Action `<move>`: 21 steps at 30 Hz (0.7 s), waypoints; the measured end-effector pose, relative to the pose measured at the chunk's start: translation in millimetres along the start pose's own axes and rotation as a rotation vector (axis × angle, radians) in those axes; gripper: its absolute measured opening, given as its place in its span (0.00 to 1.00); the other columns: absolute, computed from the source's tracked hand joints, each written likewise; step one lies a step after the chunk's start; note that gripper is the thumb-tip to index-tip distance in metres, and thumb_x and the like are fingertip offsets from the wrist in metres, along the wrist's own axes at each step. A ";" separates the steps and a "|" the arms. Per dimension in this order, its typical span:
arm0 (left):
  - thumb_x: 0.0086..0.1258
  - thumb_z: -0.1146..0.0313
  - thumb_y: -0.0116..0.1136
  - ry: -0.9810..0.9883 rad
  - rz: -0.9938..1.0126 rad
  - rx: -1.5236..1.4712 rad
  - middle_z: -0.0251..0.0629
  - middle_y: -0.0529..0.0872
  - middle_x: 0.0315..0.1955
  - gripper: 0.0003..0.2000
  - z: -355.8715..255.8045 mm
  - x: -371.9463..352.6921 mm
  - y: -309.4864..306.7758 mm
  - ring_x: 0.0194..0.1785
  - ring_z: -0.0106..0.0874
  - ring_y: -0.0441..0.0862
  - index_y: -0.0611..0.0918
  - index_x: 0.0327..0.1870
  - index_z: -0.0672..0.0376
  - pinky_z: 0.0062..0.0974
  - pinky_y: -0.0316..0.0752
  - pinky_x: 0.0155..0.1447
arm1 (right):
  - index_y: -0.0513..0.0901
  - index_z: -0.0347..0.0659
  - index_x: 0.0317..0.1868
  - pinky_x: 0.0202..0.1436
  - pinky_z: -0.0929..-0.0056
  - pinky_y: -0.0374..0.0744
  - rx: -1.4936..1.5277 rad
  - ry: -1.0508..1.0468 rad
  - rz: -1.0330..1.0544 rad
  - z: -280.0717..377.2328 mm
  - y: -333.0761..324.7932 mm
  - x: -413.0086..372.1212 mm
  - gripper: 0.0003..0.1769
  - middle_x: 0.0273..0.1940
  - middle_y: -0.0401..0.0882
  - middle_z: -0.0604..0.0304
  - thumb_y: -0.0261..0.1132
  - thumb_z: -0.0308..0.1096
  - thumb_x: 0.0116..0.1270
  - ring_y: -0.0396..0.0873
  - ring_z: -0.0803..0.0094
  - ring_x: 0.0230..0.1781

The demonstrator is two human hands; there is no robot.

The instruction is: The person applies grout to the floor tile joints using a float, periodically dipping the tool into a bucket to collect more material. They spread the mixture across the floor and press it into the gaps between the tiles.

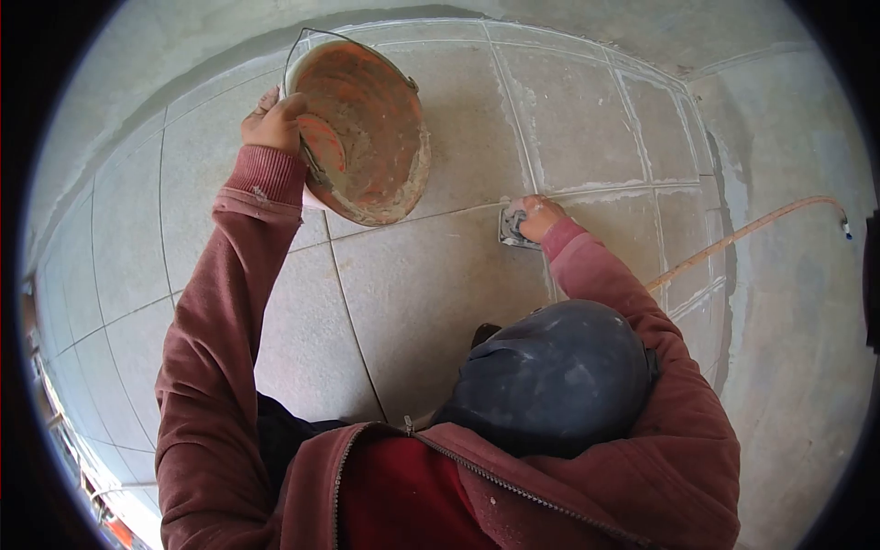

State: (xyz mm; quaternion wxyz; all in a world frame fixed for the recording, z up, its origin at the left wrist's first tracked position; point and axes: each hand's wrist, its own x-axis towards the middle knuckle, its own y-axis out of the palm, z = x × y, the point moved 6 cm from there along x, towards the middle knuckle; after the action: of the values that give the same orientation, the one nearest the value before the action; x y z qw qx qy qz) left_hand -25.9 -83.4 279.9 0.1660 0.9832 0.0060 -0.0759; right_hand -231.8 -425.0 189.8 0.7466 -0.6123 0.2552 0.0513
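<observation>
My left hand (272, 121) grips the near-left rim of an orange bucket (362, 128), fingers closed over its edge. The bucket is tipped with its mouth toward me, its inside coated in grey residue and its wire handle (302, 41) loose on the rim. Down on the floor tiles (431, 293), my right hand (539, 218) is closed around a small, flat, grey grout float (510, 227). The float lies by a tile joint, smeared with pale material. My fingers hide part of its grip.
Pale grout smears (632, 128) line the joints at the right and far side. An orange hose (747, 231) runs across the floor to the right. Walls (797, 165) bound the far and right sides. My dark knee pad (559, 376) is close below my right hand.
</observation>
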 end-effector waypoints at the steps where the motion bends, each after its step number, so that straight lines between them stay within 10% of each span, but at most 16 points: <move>1: 0.51 0.77 0.56 0.019 -0.028 0.004 0.38 0.82 0.31 0.14 -1.0 1.3 -2.0 0.33 0.29 0.79 0.78 0.41 0.66 0.25 0.75 0.41 | 0.80 0.43 0.45 0.56 0.65 0.70 0.004 -0.003 -0.007 -3.8 0.0 2.6 0.20 0.48 0.77 0.47 0.56 0.28 0.49 0.73 0.53 0.51; 6: 0.51 0.77 0.56 0.034 -0.048 0.030 0.39 0.82 0.31 0.13 4.7 5.3 -13.0 0.33 0.30 0.79 0.78 0.40 0.65 0.26 0.75 0.39 | 0.82 0.38 0.40 0.53 0.68 0.72 0.569 0.179 -0.278 -48.9 29.6 20.2 0.16 0.43 0.79 0.43 0.55 0.27 0.50 0.76 0.52 0.47; 13: 0.51 0.78 0.55 0.007 0.038 -0.035 0.39 0.81 0.31 0.14 4.7 4.4 4.1 0.32 0.30 0.79 0.78 0.41 0.65 0.26 0.75 0.39 | 0.82 0.39 0.43 0.53 0.70 0.72 0.515 -0.006 0.072 68.5 31.7 -5.0 0.16 0.41 0.80 0.45 0.54 0.29 0.54 0.78 0.54 0.46; 21: 0.50 0.78 0.56 0.034 -0.052 0.014 0.38 0.81 0.32 0.16 1.1 8.2 -16.0 0.34 0.30 0.79 0.78 0.42 0.65 0.25 0.74 0.40 | 0.82 0.46 0.43 0.55 0.67 0.72 0.411 0.114 -0.222 -42.8 12.7 3.5 0.18 0.47 0.78 0.50 0.58 0.28 0.49 0.75 0.58 0.50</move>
State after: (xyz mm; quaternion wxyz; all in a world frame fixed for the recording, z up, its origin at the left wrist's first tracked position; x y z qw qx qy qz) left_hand -18.5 -68.8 272.5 0.1570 0.9850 0.0339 -0.0633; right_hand -247.3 -463.0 171.8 0.8410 -0.4734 0.2333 -0.1186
